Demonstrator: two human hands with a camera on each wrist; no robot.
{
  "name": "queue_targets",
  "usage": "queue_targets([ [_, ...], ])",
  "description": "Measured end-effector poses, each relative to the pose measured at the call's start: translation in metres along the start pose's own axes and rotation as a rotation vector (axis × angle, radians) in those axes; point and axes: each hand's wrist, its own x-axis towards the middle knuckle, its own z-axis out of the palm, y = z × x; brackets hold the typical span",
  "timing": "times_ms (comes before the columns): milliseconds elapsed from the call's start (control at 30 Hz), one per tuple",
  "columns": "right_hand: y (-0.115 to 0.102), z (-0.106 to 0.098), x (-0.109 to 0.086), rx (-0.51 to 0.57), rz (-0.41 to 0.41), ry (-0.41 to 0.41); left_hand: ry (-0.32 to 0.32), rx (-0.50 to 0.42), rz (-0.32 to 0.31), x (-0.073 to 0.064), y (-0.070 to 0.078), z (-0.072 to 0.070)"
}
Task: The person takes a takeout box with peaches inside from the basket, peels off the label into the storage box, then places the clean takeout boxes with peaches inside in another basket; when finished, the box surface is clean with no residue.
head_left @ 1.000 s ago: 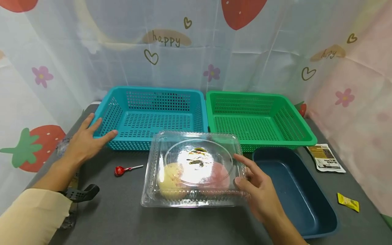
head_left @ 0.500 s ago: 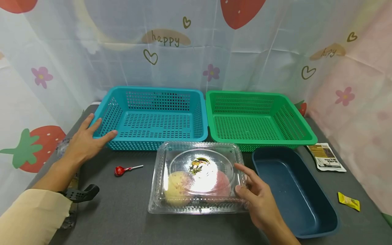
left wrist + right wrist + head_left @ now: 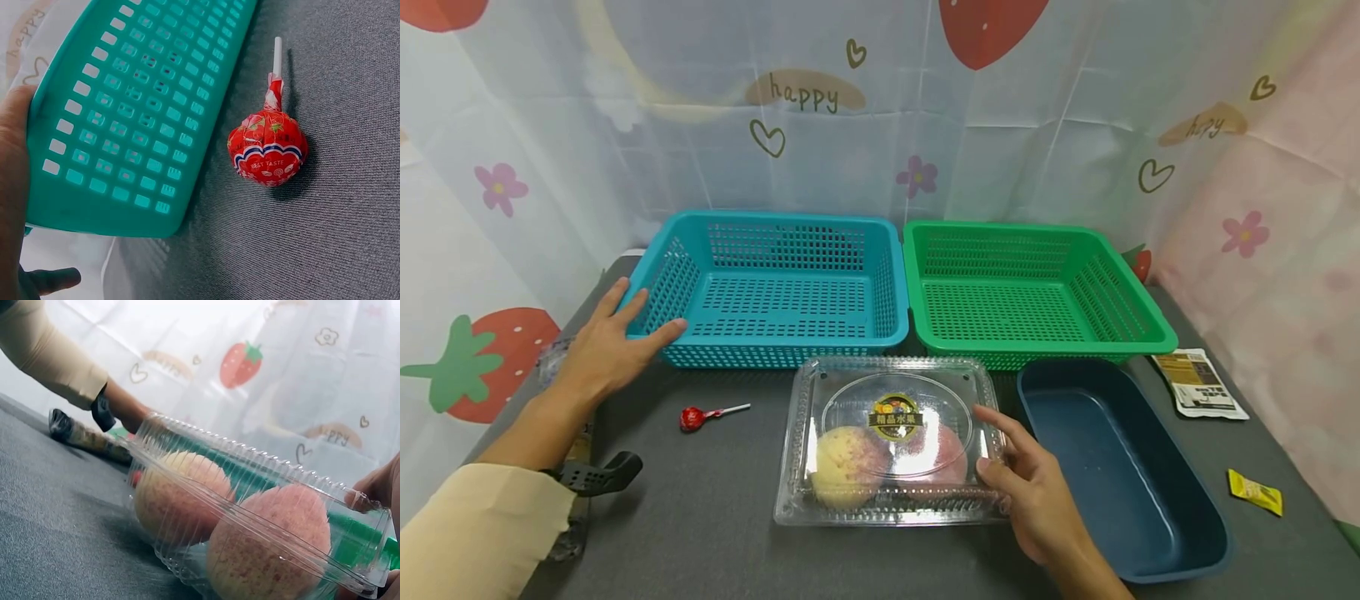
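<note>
My right hand (image 3: 1030, 479) grips the right edge of a clear plastic fruit box (image 3: 805, 417), fingers on one side and thumb on the other. Inside the box sit two peaches, one yellowish (image 3: 842, 471) and one pinker (image 3: 942, 460); the lid bears a round label. In the right wrist view the box (image 3: 250, 515) slants close over the grey table. My left hand (image 3: 598, 354) rests with spread fingers at the near left corner of the blue basket (image 3: 782, 342). A red lollipop (image 3: 269, 150) lies on the table just in front of that basket.
Beside the blue basket stands a green basket (image 3: 1045, 347). A dark blue basin (image 3: 1120, 467) is to the right of the box. Farther right lie a white-and-brown packet (image 3: 1198, 387) and a small yellow wrapped candy (image 3: 1255, 493). A long wrapped item (image 3: 571, 533) lies beneath the left forearm.
The fruit box has come down toward the near side and slightly right in my right hand, away from the baskets' front edges. My left hand has stayed at the blue basket.
</note>
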Motion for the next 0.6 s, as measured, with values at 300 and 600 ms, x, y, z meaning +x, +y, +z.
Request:
queue_targets([
  [300, 0.005, -0.001, 0.001, -0.022, 0.064, 0.019, -0.006, -0.015, 0.004, -0.001, -0.001, 0.000],
  [600, 0.011, -0.003, 0.002, -0.135, 0.068, 0.058, -0.026, -0.012, 0.013, 0.001, 0.005, -0.008],
])
